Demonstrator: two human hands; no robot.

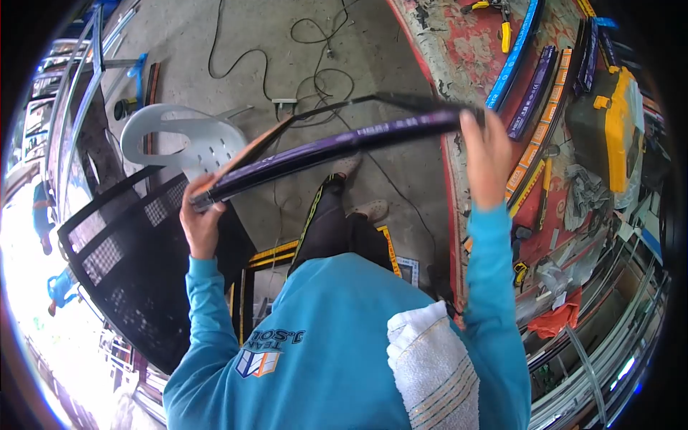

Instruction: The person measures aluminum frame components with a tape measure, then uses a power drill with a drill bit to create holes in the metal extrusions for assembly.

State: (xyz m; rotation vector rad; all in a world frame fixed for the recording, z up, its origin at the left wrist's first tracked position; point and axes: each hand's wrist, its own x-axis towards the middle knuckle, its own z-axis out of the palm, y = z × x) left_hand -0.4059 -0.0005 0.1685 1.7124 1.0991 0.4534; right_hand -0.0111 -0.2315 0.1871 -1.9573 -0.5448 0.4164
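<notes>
A long dark profile with purple printed film spans the space in front of my body, tilted up toward the right. My left hand is closed around its left end, where a thinner strip with an orange-brown face meets it. That strip bows away from the profile across the middle. At the other end, my right hand grips the profile, thumb and fingers raised and slightly blurred. Exactly how the two pieces join at the right end is smeared by motion.
A grey plastic chair and a black mesh panel stand left. Cables lie on the concrete floor. On the right, a worn red-patterned surface carries film-covered profiles, pliers and a black-and-yellow toolbox.
</notes>
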